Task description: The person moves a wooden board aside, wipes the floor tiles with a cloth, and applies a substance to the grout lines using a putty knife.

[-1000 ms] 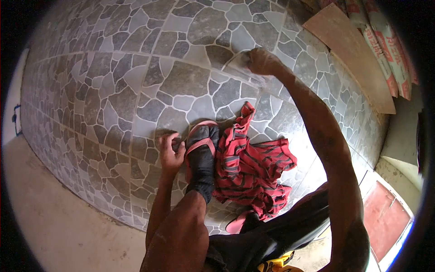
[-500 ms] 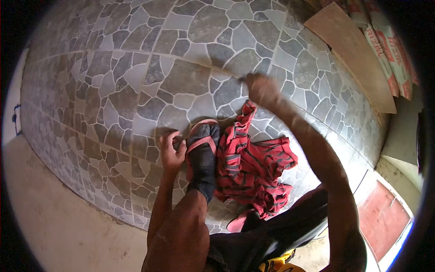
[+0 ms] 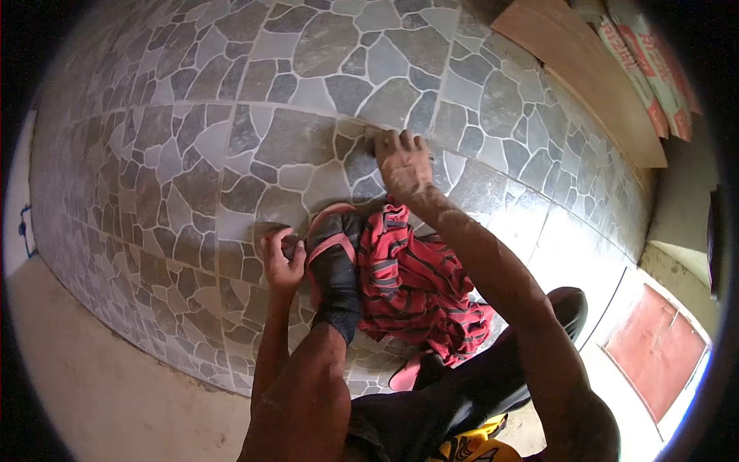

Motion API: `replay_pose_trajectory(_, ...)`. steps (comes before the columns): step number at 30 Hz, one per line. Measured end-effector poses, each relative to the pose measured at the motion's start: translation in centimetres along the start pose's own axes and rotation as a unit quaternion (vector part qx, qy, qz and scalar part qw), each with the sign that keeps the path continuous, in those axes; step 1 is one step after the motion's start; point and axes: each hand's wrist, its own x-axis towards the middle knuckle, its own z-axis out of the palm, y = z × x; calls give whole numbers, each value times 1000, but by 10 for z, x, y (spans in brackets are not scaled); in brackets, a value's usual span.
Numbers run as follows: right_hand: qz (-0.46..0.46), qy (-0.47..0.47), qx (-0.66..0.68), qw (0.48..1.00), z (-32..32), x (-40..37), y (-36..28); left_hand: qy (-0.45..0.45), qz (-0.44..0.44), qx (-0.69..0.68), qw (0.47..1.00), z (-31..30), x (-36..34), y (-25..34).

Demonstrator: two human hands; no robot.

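My right hand [image 3: 404,163] presses on the stone-patterned tiles [image 3: 304,142] near a grout joint, its fingers curled under. Whatever they grip is hidden beneath them. Beside the sandalled foot, my left hand [image 3: 282,260] rests low over the floor with thumb and bent fingers apart, and no held object shows in it. The foot wears a dark sock [image 3: 337,281] and a pink-strapped flip-flop [image 3: 336,245]. A red and dark striped cloth [image 3: 419,289] lies crumpled between that foot and my right forearm.
A second flip-flop [image 3: 404,377] shows below the cloth. At the upper right, a brown board [image 3: 585,81] leans beside printed sacks [image 3: 647,65]. A reddish door panel [image 3: 658,346] stands at the right, and a bare pale surface [image 3: 115,339] borders the tiles at lower left.
My right hand has come left and slightly down in view, and its blur is gone. My left hand keeps its place beside the foot. The whole view has shifted a little.
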Motion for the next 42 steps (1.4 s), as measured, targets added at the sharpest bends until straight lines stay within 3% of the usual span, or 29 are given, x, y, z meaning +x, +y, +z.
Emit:
replay_pose_trajectory(2,-27,12,-45,999,15,-16,-14,1,26,7,1000,1,0,-5)
replay_pose_trajectory(3,-64,104,-55,991,19,-28,-11,-3,10,-5,1000,4,0,-12)
replay_pose_trajectory(6,-12,102,-1,995,14,-28,18,-16,-30,-24,999,5,-7,-18)
replay_pose_trajectory(7,20,50,17,998,7,-27,22,-17,-30,-23,999,3,-6,-14)
replay_pose_trajectory(10,-65,80,-49,993,16,-50,15,-19,-14,-25,999,1,-4,-15)
replay_pose_trajectory(11,-70,64,-24,995,18,-54,24,-19,-8,-29,999,4,-4,-18)
replay_pose_trajectory(14,-21,134,-39,990,15,-55,43,-21,-26,-9,999,6,-8,-26)
replay_pose_trajectory(15,-63,135,-50,988,13,-64,40,-17,-20,-5,1000,5,-5,-23)
replay_pose_trajectory(18,-63,150,-39,986,10,-67,50,-15,-23,-1,1000,5,-6,-11)
replay_pose_trajectory(19,-34,108,39,993,9,-62,56,-20,-29,-1,999,3,-8,-12)
replay_pose_trajectory(27,5,103,0,995,16,-56,55,-27,-20,-3,999,2,-7,-13)
replay_pose_trajectory(31,-30,153,-13,988,21,-69,46,-27,-9,-6,1000,-1,1,-9)
replay_pose_trajectory(35,8,18,1,1000,7,-52,52,-20,-17,4,1000,4,-6,-9)
replay_pose_trajectory(38,-42,90,-26,995,15,-62,57,-9,1,38,999,1,1,-10)
replay_pose_trajectory(42,-33,136,-1,990,12,-59,61,-8,-10,14,1000,3,-5,-4)
